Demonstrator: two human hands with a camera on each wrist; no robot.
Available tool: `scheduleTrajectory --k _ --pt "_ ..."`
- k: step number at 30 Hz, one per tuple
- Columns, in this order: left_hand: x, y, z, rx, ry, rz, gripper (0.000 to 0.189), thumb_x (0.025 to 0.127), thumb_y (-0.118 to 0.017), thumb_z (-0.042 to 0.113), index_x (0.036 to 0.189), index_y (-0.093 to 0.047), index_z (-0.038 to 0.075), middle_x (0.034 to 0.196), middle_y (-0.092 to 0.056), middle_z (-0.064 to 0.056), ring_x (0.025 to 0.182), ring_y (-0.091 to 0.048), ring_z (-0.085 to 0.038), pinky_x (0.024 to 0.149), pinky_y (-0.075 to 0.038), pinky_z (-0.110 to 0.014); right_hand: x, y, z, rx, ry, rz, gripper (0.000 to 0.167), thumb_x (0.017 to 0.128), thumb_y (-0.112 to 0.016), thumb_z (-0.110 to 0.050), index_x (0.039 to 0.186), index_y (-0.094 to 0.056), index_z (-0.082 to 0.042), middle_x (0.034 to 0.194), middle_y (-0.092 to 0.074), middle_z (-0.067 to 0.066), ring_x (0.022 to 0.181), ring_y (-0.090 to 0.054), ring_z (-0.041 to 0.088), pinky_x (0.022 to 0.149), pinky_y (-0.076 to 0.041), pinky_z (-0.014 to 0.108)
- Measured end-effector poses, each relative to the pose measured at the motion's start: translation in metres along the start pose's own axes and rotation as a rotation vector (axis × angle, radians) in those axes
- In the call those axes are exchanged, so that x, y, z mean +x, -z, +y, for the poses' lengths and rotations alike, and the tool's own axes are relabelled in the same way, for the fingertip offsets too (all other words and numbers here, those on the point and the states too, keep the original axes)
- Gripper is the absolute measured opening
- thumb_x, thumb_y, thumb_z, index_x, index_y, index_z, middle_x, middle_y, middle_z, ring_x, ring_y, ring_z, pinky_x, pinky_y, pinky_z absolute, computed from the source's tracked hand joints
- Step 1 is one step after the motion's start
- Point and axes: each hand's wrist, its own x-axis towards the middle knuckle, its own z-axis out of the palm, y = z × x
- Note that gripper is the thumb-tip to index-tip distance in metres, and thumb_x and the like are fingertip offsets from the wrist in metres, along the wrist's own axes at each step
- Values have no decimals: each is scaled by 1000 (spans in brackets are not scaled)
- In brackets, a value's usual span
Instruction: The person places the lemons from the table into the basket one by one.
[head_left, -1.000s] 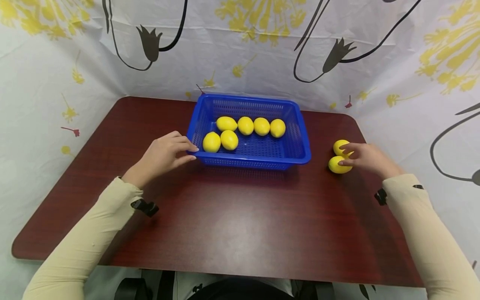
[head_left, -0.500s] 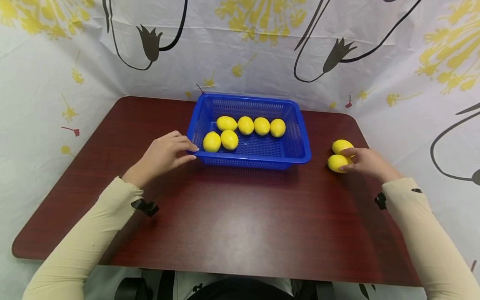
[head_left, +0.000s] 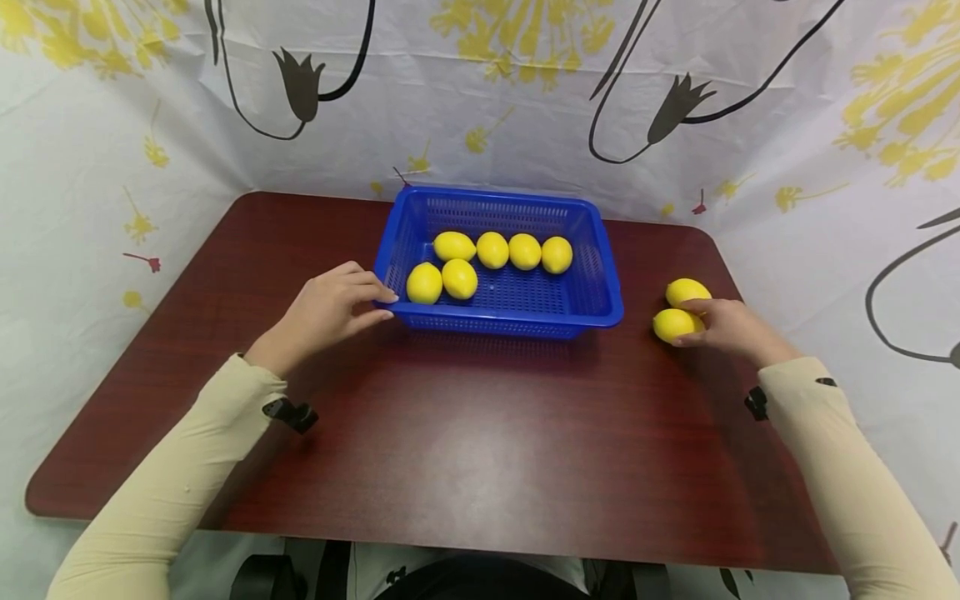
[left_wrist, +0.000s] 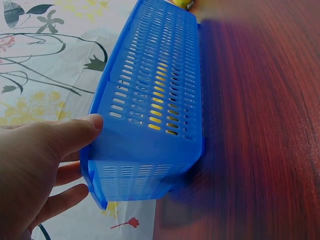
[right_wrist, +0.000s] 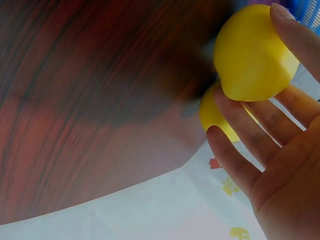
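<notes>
A blue plastic basket (head_left: 502, 317) stands at the back middle of the table, with several yellow lemons (head_left: 492, 250) inside it in two rows. My left hand (head_left: 326, 308) pinches the rim at its near left corner; in the left wrist view the thumb (left_wrist: 82, 131) lies on the near side and fingers reach behind the rim. Over on the right, my right hand (head_left: 731, 329) grips the nearer of two lemons, this lemon (right_wrist: 252, 55) sitting between thumb and fingers. The other lemon (head_left: 686, 291) lies just behind it, partly hidden by fingers in the right wrist view.
The dark red wooden table (head_left: 480, 450) has rounded back corners. A white cloth (head_left: 517, 108) printed with flowers hangs behind it and at both sides. A black wrist camera (head_left: 292, 415) sits at the left cuff, another at the right.
The right hand has come down onto the nearer lemon and its fingers have closed round it, with that lemon shifting slightly left. The left hand stays at the basket corner.
</notes>
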Motion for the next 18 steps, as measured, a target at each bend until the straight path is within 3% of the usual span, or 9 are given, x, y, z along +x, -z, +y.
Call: scheduleTrajectory --k 5,11,18 --pt "0 -1 -1 -1 -5 4 22 82 -80 30 101 -78 18 98 -75 3 90 -58 -16 74 -55 -34 4 -3 -4 -14 -15 9 80 79 -80 -46 137 -54 2 125 -61 32 102 -59 42 91 -46 58" --pt "0 -1 -1 -6 -6 11 23 82 -81 30 101 -78 17 98 -75 4 89 -58 -15 74 -55 -34 6 -6 -8 4 -57 -35 87 80 -77 -54 142 -48 0 132 -55 33 107 -54 45 94 -43 61" --pt "-1 -2 -1 -11 2 17 24 80 -83 26 102 -78 18 98 -75 4 90 -58 -15 73 -55 -34 8 -8 -11 3 -51 -53 89 80 -75 -57 143 -46 -1 134 -54 30 108 -53 45 94 -43 62"
